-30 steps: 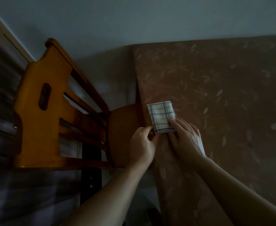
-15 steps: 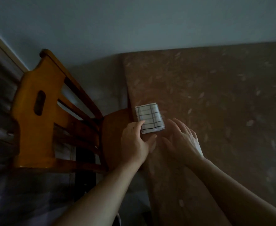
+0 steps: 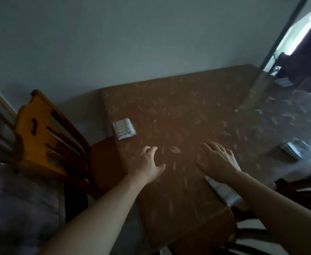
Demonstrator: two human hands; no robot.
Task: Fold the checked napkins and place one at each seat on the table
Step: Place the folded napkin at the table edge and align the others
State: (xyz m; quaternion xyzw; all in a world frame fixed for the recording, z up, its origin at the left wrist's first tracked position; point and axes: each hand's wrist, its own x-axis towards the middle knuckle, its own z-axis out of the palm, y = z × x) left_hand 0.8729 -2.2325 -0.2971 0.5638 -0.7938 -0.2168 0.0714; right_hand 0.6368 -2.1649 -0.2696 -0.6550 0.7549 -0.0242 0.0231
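Note:
A folded white checked napkin [image 3: 124, 128] lies at the table's left edge, in front of the wooden chair [image 3: 40, 133]. My left hand [image 3: 147, 163] hovers over the brown leaf-patterned table [image 3: 197, 115], fingers spread and empty, well clear of that napkin. My right hand [image 3: 219, 161] is also spread and empty above the table. Under my right wrist lies another folded napkin [image 3: 222, 192] near the front edge. A third folded napkin [image 3: 293, 149] sits at the right, blurred.
A second chair [image 3: 243, 234] stands at the table's near side, below my right arm. A dark chair back [image 3: 301, 186] shows at the right edge. The wall runs behind the table; a doorway [image 3: 298, 39] opens at the far right.
Both hands have let go of the napkin by the left chair and drawn back toward me. The view has swung right, showing more of the table and two more napkins.

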